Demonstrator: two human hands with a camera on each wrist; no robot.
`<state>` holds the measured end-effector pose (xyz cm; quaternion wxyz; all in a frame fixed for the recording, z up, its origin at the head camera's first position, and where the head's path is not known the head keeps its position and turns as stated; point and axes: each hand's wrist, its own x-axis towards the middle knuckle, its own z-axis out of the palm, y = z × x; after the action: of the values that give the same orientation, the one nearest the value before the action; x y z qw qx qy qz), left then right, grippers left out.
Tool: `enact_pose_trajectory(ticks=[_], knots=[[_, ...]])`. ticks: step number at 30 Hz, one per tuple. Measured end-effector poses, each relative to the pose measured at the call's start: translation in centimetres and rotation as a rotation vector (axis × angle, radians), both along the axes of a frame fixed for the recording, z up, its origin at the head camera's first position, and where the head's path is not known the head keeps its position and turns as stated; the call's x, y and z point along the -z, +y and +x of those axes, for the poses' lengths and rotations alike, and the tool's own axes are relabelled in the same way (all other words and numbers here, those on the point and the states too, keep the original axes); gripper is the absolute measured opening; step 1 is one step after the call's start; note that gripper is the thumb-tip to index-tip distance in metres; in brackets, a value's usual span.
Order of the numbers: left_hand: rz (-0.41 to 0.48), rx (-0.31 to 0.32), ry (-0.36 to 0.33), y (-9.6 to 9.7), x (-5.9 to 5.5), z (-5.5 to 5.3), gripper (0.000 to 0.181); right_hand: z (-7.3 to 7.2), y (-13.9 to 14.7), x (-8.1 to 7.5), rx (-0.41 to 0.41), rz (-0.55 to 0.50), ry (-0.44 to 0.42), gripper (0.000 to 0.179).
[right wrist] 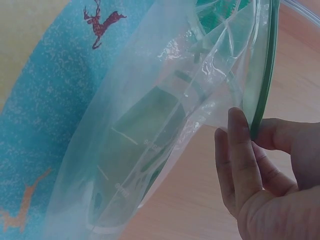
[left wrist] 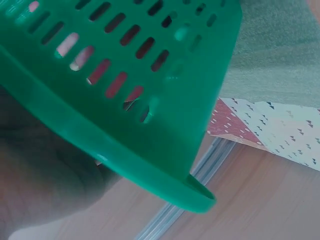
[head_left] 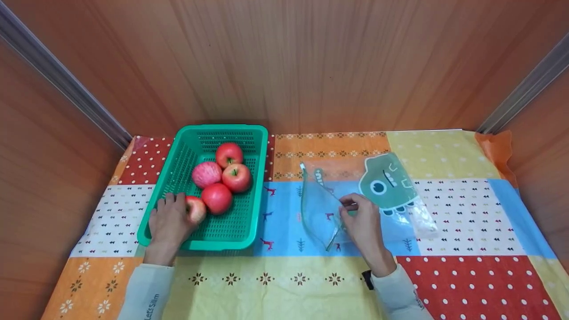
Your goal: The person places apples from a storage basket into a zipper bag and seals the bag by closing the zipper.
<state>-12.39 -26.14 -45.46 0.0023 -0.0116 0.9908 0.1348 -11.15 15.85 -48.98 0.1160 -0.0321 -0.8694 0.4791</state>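
Inside a green plastic basket (head_left: 254, 218), my left hand (head_left: 169, 222) grips the apple (head_left: 196, 210) nearest the front left. Part of that apple is hidden under the hand. Several other red apples (head_left: 217, 198) lie together beside it. In the left wrist view the basket wall (left wrist: 120, 65) covers most of the hand (left wrist: 45, 175). My right hand (head_left: 362, 222) pinches the green-edged mouth of a clear plastic zip bag (head_left: 326, 202), which has a green cartoon face printed on it. The right wrist view shows thumb and fingers (right wrist: 242, 150) on the green strip, with the mouth parted.
A patchwork-patterned cloth (head_left: 275, 289) covers the table under the basket and the bag. Wooden panels (head_left: 311, 66) stand behind and at both sides, with metal strips in the corners. The basket's raised rim (head_left: 262, 178) lies between the apples and the bag.
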Motion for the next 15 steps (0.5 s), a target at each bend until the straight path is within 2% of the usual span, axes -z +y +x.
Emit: enact_pose_trajectory(ticks=[10, 15], knots=[[-0.032, -0.016, 0.092, 0.59, -0.30, 0.75, 0.059, 0.08, 0.07, 0.15, 0.006, 0.012, 0.001, 0.011], [-0.036, -0.021, 0.113, 1.10, -0.77, 0.91, 0.059, 0.13, 0.08, 0.16, 0.007, 0.013, -0.004, 0.012]])
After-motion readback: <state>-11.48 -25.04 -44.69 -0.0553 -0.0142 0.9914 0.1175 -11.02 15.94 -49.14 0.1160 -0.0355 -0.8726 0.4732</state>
